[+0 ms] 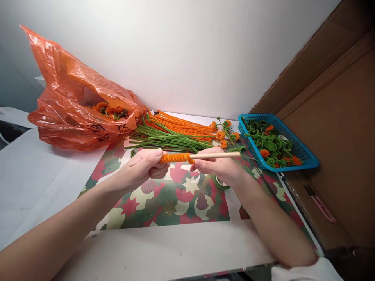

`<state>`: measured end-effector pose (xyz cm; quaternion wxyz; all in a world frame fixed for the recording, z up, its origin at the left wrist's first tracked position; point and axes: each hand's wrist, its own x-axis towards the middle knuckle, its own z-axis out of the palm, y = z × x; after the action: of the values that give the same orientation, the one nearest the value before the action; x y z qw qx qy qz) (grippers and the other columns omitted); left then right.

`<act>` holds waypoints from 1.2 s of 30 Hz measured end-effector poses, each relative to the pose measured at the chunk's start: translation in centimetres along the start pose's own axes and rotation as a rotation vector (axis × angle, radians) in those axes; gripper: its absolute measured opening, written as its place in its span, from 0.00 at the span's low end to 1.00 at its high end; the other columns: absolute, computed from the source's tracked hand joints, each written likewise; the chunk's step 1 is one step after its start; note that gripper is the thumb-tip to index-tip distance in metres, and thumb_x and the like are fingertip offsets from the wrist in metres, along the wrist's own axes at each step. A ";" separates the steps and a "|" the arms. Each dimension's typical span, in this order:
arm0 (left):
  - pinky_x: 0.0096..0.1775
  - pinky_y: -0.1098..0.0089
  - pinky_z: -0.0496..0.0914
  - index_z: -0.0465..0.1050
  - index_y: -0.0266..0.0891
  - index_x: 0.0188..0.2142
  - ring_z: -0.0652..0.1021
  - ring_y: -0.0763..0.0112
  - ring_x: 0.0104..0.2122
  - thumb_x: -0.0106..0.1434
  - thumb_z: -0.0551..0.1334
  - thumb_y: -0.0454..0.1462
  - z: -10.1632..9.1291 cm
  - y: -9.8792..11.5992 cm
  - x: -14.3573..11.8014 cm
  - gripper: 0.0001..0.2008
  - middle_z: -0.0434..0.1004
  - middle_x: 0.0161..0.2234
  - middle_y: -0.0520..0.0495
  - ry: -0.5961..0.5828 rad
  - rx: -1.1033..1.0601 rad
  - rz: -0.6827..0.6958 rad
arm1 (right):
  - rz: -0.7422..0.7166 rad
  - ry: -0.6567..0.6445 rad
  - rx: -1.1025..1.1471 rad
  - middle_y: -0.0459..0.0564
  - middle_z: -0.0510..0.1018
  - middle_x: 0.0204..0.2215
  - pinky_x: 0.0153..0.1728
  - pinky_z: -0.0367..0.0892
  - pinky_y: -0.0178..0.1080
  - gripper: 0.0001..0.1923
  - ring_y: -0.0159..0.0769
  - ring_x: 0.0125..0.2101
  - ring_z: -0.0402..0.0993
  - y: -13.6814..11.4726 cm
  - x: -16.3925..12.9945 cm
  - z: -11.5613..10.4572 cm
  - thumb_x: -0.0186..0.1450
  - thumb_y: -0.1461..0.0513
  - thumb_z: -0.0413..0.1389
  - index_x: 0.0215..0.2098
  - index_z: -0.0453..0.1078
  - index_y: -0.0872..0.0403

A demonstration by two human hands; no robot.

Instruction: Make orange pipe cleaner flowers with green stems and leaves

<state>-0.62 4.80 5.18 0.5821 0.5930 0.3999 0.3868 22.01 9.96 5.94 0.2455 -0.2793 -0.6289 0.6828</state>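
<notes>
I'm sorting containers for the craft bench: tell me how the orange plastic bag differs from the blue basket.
The orange plastic bag is soft, crumpled and lies on its side at the left; the blue basket is a rigid mesh rectangle, upright at the right. The bag shows mostly orange pieces, the basket mostly green curled ones. Both hold pipe-cleaner pieces on the table.

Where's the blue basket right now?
In the head view, the blue basket sits on the right, beside the cardboard wall, just beyond the right hand.
</notes>
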 end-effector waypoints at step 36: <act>0.23 0.72 0.52 0.55 0.40 0.21 0.58 0.74 0.18 0.67 0.45 0.48 0.9 0.2 0.4 0.21 0.51 0.17 0.55 0.151 0.801 -0.141 | -0.165 0.437 -0.944 0.45 0.76 0.24 0.25 0.57 0.33 0.05 0.29 0.24 0.67 -0.7 -0.8 1.8 0.61 0.68 0.57 0.30 0.75 0.56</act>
<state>0.39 4.83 5.35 0.2994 0.7138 0.6000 0.2021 21.31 8.14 6.76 0.2710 -0.4449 -0.8222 0.2295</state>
